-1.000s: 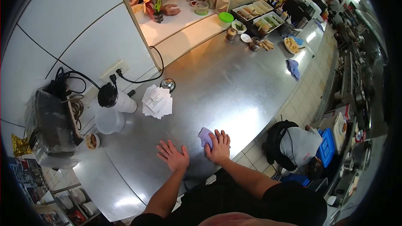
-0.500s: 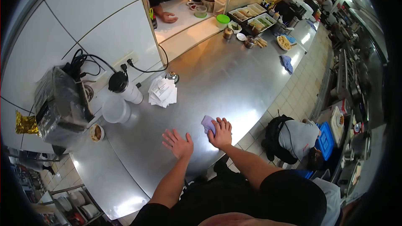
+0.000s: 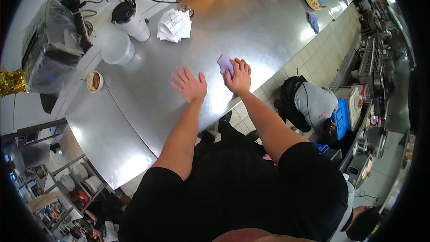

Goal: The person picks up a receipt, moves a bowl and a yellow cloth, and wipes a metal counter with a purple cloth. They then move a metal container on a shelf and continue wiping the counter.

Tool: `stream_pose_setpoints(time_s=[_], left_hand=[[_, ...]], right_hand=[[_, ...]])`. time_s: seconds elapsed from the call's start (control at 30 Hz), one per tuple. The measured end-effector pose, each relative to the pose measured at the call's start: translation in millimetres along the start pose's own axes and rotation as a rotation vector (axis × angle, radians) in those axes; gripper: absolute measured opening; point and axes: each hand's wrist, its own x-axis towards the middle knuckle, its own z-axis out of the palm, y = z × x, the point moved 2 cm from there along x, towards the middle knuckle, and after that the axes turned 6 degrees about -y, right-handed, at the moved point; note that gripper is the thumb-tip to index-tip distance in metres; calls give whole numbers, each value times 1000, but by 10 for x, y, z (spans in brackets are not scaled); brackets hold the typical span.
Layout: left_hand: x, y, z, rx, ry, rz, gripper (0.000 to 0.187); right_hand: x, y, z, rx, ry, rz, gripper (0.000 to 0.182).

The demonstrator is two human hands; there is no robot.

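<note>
Fingers (image 3: 238, 67) of my right hand (image 3: 240, 80), extended, lay across the edge of the lavender cloth (image 3: 225, 64) on the stainless-steel counter (image 3: 152, 78); my left hand (image 3: 192, 88) was splayed, empty, contact with the metal indeterminate. Paper slips (image 3: 175, 26) lay beyond.

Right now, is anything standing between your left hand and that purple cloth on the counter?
Nothing visible does: only bare counter separates the left hand from the purple cloth. The right hand overlaps the cloth's other side, outside that gap.
</note>
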Motion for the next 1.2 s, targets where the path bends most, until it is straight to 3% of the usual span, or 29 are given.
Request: stream_pose_setpoints(time_s=[0.37, 0.47, 0.57, 0.73, 0.93, 1.07, 1.1, 1.13, 1.2], left_hand=[[4, -45, -44, -31, 40, 14, 74], [1, -105, -55, -62, -25, 13, 71], [167, -458, -75, -154, -203, 152, 67], [227, -1168, -493, 63, -166, 74, 64], [201, -1122, -531, 139, -191, 41, 67], [219, -1066, -607, 138, -198, 39, 67], [192, -1073, -587, 136, -201, 38, 67], [198, -1088, -567, 134, -199, 39, 66], [276, -1081, -553, 147, -191, 39, 66]], right_hand=[[-10, 14, 51, 23, -14, 17, 52], [-18, 31, 66, 32, -15, 14, 52], [-17, 17, 38, 25, -27, 15, 52], [-2, 7, 9, 9, -30, 13, 53], [19, -65, -43, -118, -159, 36, 57], [118, -279, -61, -176, -180, -27, 64], [29, -302, 63, 19, -174, -98, 64], [-88, -295, 148, 12, -251, -226, 63], [-103, -462, 182, 0, -311, -292, 62]])
